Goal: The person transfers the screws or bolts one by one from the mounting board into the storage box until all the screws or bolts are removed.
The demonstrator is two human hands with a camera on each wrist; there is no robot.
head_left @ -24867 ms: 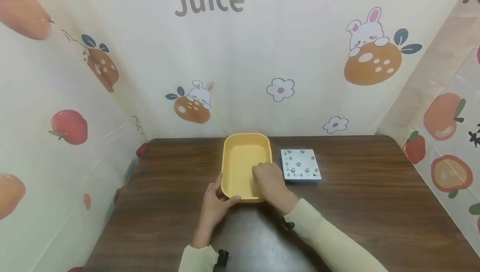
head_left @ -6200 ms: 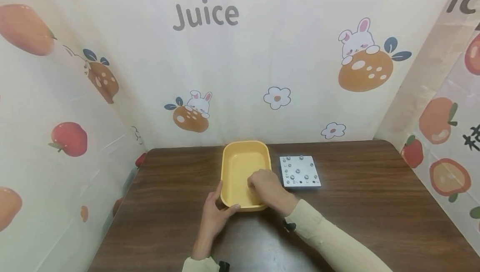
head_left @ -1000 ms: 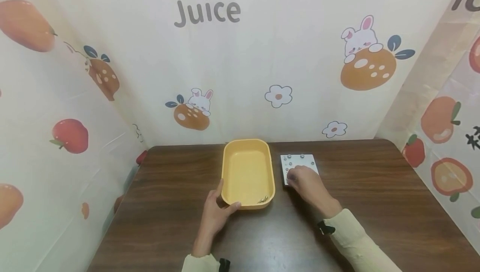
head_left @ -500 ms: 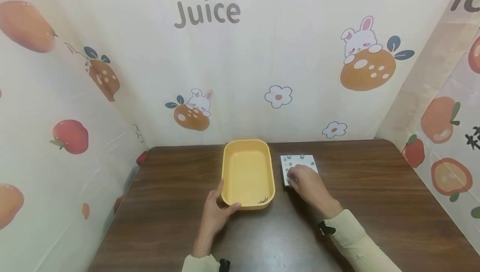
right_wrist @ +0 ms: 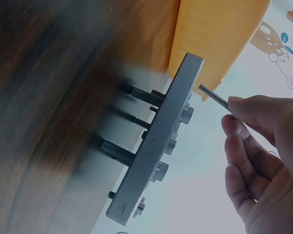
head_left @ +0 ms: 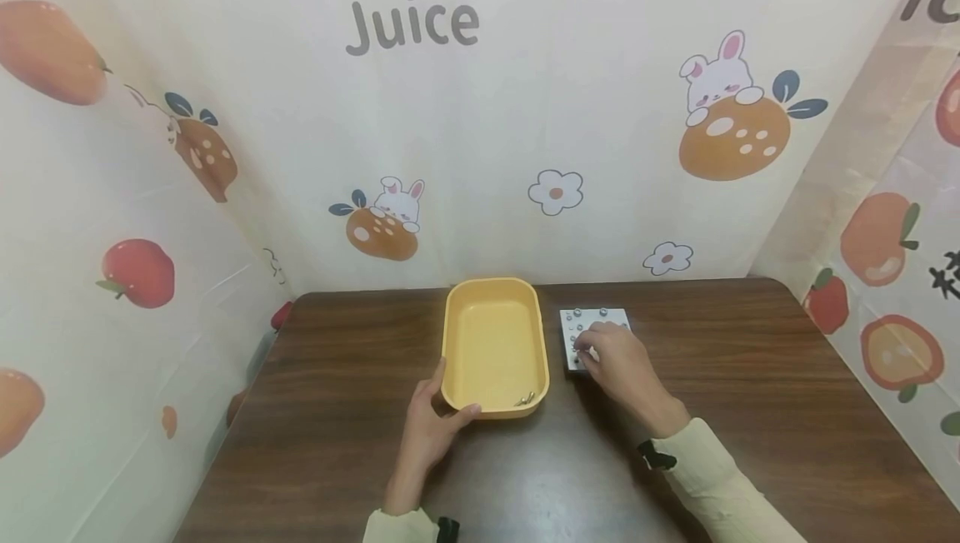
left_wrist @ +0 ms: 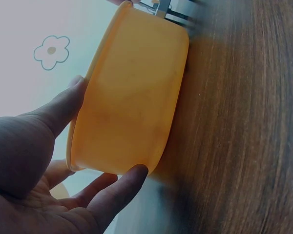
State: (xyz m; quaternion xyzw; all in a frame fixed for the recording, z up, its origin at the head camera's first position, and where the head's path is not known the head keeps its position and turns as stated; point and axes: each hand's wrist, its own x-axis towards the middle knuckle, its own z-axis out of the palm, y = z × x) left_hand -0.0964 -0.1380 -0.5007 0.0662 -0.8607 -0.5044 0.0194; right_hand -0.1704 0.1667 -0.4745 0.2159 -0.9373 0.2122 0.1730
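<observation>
My left hand (head_left: 431, 426) grips the near left corner of a yellow plastic tray (head_left: 447, 343), with the thumb at its rim. In the left wrist view, fingers (left_wrist: 122, 190) reach round the tray's wall. Between thumb and forefinger, my right hand (head_left: 618, 360) pinches a thin metal screw (right_wrist: 215, 99). The right wrist view shows the screw's free end just off the top face of a metal plate (right_wrist: 158, 141). Several bolts of different sizes sit in that plate, their threaded shanks sticking out below. A few small screws (head_left: 525, 399) lie in the tray's near right corner.
A dark wood-grain table (head_left: 337, 376) carries both the tray and the plate, which stands just right of the tray. Behind the table's far edge hangs a pale curtain (head_left: 480, 110) with fruit and rabbit prints.
My right hand has gone from inside the tray to the plate. Over the last second it lifts slightly, a screw in its fingertips. The left hand stays at the tray.
</observation>
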